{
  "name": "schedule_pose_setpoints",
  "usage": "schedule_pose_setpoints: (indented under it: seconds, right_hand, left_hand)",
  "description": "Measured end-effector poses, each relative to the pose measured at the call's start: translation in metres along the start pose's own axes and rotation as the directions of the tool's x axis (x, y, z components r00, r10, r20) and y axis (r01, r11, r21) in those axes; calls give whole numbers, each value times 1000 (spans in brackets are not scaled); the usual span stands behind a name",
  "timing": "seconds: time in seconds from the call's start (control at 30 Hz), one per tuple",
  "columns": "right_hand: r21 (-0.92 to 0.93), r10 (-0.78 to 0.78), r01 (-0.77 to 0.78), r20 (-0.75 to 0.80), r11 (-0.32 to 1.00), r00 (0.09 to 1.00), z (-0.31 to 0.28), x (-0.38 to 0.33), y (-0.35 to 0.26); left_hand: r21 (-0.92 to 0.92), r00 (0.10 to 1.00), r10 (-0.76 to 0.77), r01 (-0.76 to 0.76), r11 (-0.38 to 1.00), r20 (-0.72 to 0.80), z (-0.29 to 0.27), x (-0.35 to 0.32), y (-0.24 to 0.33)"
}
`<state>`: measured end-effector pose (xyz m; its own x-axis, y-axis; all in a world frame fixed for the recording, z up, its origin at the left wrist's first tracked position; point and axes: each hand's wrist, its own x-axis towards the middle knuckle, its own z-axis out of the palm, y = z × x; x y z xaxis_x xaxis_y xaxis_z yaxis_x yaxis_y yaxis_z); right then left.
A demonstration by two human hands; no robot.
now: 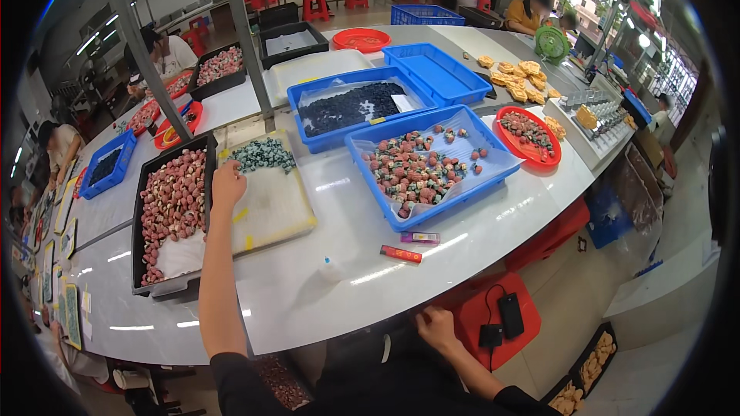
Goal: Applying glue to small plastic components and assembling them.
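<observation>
My left hand (229, 182) reaches forward over the left edge of a pale, yellow-taped board (274, 212). Its fingers are drawn together beside a heap of small dark-green pieces (264, 156); what they hold, if anything, is hidden. Just left of that arm, a black tray (137, 243) holds many pinkish-red and cream rounded pieces (173, 200). Low at the table's front edge, my right hand (437, 329) is loosely curled with nothing visible in it, next to a red stool (505, 304). A blue tray (401, 225) to the right contains rounded red-and-green pieces (416, 169) on a clear plastic liner.
On the white table (347, 300) stand a small white bottle (330, 268), a purple packet (420, 238) and a red packet (401, 253). Farther back are a blue tray of black pieces (351, 112) and a red round tray (532, 160). A metal post (250, 31) rises behind the board.
</observation>
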<state>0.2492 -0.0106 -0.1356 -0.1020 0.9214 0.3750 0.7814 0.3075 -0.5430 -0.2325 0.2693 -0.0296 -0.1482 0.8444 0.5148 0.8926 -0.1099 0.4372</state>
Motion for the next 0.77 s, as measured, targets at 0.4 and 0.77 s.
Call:
schedule_pose_setpoints:
  seconds: [0.4, 0.77]
  right_hand:
    - [314, 316, -297, -8, 902, 949, 11, -21, 42]
    - [366, 224, -241, 89, 899, 970, 75, -20, 48]
  left_hand:
    - [299, 992, -107, 120, 947, -61, 44, 14, -7]
    - [277, 995, -89, 74, 958, 42, 8, -9, 8]
